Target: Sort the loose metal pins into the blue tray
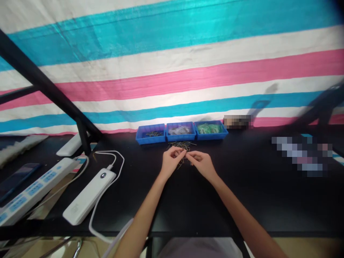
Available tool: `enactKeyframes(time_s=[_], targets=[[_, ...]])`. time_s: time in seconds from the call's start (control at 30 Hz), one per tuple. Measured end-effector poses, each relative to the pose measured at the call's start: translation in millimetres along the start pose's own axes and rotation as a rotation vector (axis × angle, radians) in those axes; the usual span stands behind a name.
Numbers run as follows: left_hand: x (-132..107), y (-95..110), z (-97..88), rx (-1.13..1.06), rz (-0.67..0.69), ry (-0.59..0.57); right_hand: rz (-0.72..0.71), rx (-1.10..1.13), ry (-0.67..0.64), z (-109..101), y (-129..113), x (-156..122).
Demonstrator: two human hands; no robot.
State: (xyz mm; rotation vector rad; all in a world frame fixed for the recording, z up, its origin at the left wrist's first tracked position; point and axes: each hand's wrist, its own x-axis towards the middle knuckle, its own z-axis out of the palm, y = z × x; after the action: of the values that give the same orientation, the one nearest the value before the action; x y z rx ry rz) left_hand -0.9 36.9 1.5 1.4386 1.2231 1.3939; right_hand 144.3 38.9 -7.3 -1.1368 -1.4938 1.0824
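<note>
My left hand (170,163) and my right hand (203,165) meet over the black table (188,204), fingertips almost touching. Each is closed in a pinch between thumb and forefinger. What they pinch is too small to make out. Just beyond and partly beneath the fingers lies a loose pile of thin, brass-coloured pins (185,144); my hands hide some of it. Behind the pile stand three blue bins side by side. The left bin (151,141) has similar thin pins in it, the middle bin (181,137) whitish clear pieces, and the right bin (212,136) green pieces.
To the left lie a white power bank (88,197) with a white cable (94,215), a power strip (37,190) and a dark phone (16,179). A black metal frame (48,86) rises at the left. A striped sheet (172,82) hangs behind the table.
</note>
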Motion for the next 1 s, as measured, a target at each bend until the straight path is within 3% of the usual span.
enactKeyframes(time_s=[0.1,0.23,0.33,0.43,0.53,0.63,1.0], targets=[[5.3,0.8,-9.1,-0.075,-0.082,0.052,0.014,-0.015,0.087,-8.2,-3.0,3.1],[15.4,-2.8,-29.8,-0.240,-0.153,0.223,-0.026,-0.129,0.111,-10.9,-6.3,1.7],[22.4,-8.6,-48.5,-0.303,-0.172,0.361,-0.134,-0.312,0.046,-3.8,-7.6,-5.0],[28.9,-15.8,-62.6,-0.325,-0.186,0.434,-0.224,-0.471,-0.113,4.7,-9.1,-13.1],[35.0,-21.0,-68.2,-0.325,-0.179,0.378,-0.259,-0.550,-0.248,8.6,-9.6,-18.2],[37.4,-19.7,-67.6,-0.346,-0.153,0.274,-0.272,-0.609,-0.304,7.1,-7.9,-18.5],[24.0,-4.9,-58.1,-0.246,-0.129,0.166,-0.228,-0.635,-0.288,4.5,-2.7,-13.5]])
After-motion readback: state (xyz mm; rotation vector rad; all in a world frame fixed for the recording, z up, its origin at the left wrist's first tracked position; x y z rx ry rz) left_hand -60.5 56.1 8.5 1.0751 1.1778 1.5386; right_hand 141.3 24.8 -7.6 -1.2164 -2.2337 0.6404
